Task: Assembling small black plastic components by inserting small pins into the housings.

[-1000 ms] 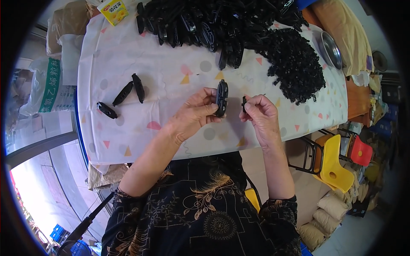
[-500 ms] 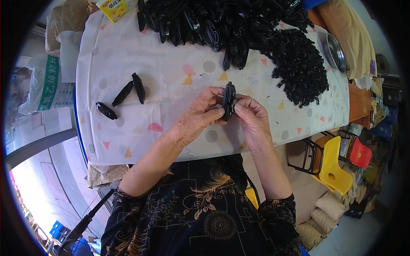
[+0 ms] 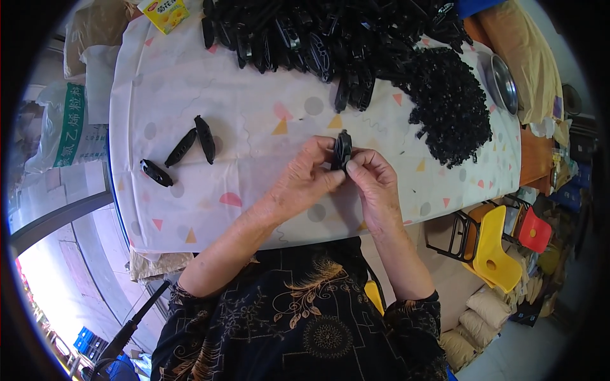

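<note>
Between my hands, above the patterned tablecloth, stands a long, narrow black plastic piece, its long side upright in view. My left hand pinches it from the left, fingers behind and thumb across its lower end. From the right, my right hand closes thumb and fingertips on its lower right edge. Any small part under the right fingertips is hidden. Three similar black pieces lie at the left: one single piece and a close pair, a slanted piece and a steeper piece.
A big heap of long black pieces covers the far side. To its right spreads a pile of small black parts, beside a metal bowl. A yellow box sits far left. A yellow chair stands right of the table.
The held piece looks turned a little and shorter in view. My left thumb has slid right across its lower end. The whole view has shifted slightly.
</note>
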`<action>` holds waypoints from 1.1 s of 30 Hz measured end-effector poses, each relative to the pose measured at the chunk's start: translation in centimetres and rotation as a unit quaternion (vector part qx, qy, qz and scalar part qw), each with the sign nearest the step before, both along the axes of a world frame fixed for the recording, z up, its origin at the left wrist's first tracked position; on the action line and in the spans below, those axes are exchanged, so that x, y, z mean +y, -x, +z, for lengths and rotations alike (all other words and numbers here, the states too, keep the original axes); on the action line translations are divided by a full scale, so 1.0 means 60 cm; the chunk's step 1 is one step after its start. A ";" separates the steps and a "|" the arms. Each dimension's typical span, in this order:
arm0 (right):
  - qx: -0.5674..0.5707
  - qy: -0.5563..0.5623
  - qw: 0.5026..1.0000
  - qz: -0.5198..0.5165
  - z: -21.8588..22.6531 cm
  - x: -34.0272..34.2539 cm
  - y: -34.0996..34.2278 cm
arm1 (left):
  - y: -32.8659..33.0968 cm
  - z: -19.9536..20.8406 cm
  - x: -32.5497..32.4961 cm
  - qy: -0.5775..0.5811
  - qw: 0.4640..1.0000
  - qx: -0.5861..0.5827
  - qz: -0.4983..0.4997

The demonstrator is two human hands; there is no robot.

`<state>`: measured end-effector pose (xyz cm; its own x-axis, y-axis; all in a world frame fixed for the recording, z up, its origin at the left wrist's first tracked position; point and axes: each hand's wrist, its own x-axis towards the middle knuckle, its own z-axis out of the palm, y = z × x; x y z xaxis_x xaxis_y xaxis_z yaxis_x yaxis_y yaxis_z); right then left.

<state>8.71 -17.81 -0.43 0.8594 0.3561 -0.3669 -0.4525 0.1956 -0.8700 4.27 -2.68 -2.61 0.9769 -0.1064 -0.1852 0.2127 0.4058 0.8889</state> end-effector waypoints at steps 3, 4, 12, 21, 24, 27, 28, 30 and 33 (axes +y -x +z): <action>-0.026 0.037 0.999 0.027 0.009 0.011 -0.001 | -0.002 0.000 -0.007 -0.062 0.997 -0.044 0.016; -0.031 0.034 0.999 0.021 0.010 0.018 -0.001 | -0.001 -0.003 -0.009 -0.097 0.994 -0.039 0.019; -0.038 0.006 0.995 0.089 0.007 0.023 -0.018 | -0.003 0.023 0.004 -0.124 0.992 -0.029 0.001; -0.135 0.102 0.973 0.155 0.011 0.015 -0.036 | -0.014 0.043 0.036 -0.301 0.947 -0.109 -0.033; -0.303 0.327 0.891 0.086 0.031 -0.027 -0.087 | -0.008 0.089 0.097 -0.460 0.878 -0.109 -0.076; -0.510 0.598 0.618 0.002 0.026 -0.095 -0.161 | -0.005 0.117 0.168 -0.595 0.790 -0.071 -0.129; -0.503 0.658 0.561 0.022 0.017 -0.114 -0.179 | -0.008 0.125 0.186 -0.643 0.747 -0.038 -0.166; -0.508 0.690 0.515 0.031 0.010 -0.122 -0.192 | -0.012 0.137 0.216 -0.708 0.681 -0.006 -0.189; -0.510 0.667 0.542 0.039 0.009 -0.103 -0.195 | -0.038 0.149 0.234 -0.758 0.628 -0.005 -0.174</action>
<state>20.39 -24.00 0.10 0.8591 0.4078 0.3092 0.4346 -0.9004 -0.0203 6.53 11.36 6.36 0.9451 -0.0228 -0.3261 0.0449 -0.9791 0.1985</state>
